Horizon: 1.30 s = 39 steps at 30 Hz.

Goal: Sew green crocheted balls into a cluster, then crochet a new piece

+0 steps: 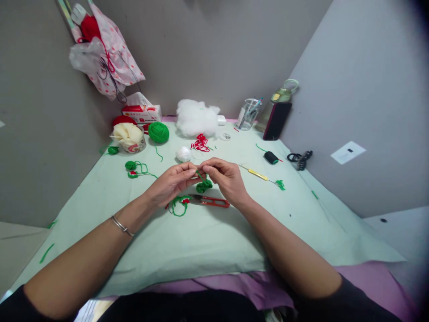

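Two hands, left hand (172, 180) and right hand (225, 176), fingertips pinching green yarn piece (203, 184) above red snips (212, 201) on pale-green cloth (214, 241).

Left hand (172, 180) and right hand (225, 176) pinched a green yarn strand (199, 174); small green crochet piece (204, 185) hung below, above red snips (211, 201).

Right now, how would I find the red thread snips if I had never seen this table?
Start at the pale green cloth that covers the table. Near its middle, two hands meet; just below the right hand lie the red-handled thread snips, flat, beside a green crocheted ring. They are the only red tool there.
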Each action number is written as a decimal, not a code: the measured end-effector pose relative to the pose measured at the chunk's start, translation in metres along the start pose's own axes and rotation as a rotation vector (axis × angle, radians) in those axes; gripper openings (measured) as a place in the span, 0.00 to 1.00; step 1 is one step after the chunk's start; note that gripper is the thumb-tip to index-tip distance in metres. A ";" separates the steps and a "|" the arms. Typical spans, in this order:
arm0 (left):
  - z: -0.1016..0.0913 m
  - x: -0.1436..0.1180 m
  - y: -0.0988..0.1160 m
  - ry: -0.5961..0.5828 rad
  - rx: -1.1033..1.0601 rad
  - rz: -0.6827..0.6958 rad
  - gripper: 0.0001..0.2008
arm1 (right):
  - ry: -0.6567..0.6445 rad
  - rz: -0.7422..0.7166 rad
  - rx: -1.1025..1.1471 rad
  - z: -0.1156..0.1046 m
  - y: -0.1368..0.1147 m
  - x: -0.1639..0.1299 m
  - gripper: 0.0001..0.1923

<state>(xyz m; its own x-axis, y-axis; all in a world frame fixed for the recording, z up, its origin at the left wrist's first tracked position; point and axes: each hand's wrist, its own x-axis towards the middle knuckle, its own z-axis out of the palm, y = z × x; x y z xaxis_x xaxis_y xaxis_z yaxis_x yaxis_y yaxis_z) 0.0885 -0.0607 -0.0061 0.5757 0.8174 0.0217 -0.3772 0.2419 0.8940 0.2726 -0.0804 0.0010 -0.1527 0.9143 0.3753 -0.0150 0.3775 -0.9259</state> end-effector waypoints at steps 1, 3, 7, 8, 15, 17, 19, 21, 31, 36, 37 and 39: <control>0.000 0.000 0.000 0.002 0.003 0.002 0.07 | 0.001 -0.022 -0.013 0.000 0.000 0.000 0.09; 0.001 0.001 0.000 0.010 0.014 0.014 0.07 | 0.001 -0.055 -0.044 0.001 0.000 -0.001 0.08; 0.003 0.001 0.002 0.039 0.041 0.056 0.07 | 0.006 -0.060 -0.148 0.002 -0.003 -0.002 0.08; 0.003 0.001 0.003 0.042 0.048 0.061 0.07 | 0.009 -0.069 -0.177 0.002 -0.003 -0.002 0.08; 0.003 0.000 0.001 0.047 0.092 0.074 0.08 | 0.121 -0.164 -0.267 0.000 -0.003 -0.002 0.09; 0.003 0.000 0.000 0.059 0.111 0.075 0.08 | 0.133 -0.160 -0.263 0.000 -0.001 -0.001 0.09; 0.003 0.000 0.000 0.074 0.125 0.081 0.08 | 0.143 -0.142 -0.256 0.001 0.000 -0.002 0.09; 0.004 0.000 -0.001 0.089 0.131 0.098 0.08 | 0.165 -0.126 -0.249 0.002 0.002 -0.002 0.09; 0.003 -0.001 -0.001 0.113 0.219 0.148 0.10 | 0.205 -0.100 -0.229 0.006 0.002 -0.001 0.08; 0.005 -0.003 0.000 0.127 0.246 0.166 0.10 | 0.196 -0.073 -0.182 0.004 0.002 0.000 0.08; 0.006 -0.003 0.001 0.128 0.232 0.163 0.10 | 0.192 -0.066 -0.165 0.004 0.003 0.000 0.08; 0.007 -0.003 0.002 0.132 0.210 0.162 0.10 | 0.184 -0.051 -0.139 0.003 0.004 0.000 0.08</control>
<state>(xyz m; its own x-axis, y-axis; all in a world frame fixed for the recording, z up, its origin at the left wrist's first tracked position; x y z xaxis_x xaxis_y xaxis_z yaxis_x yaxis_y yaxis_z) 0.0915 -0.0662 -0.0012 0.4157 0.9007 0.1261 -0.2903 0.0000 0.9569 0.2692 -0.0797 -0.0030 0.0275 0.9002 0.4346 0.1202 0.4287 -0.8954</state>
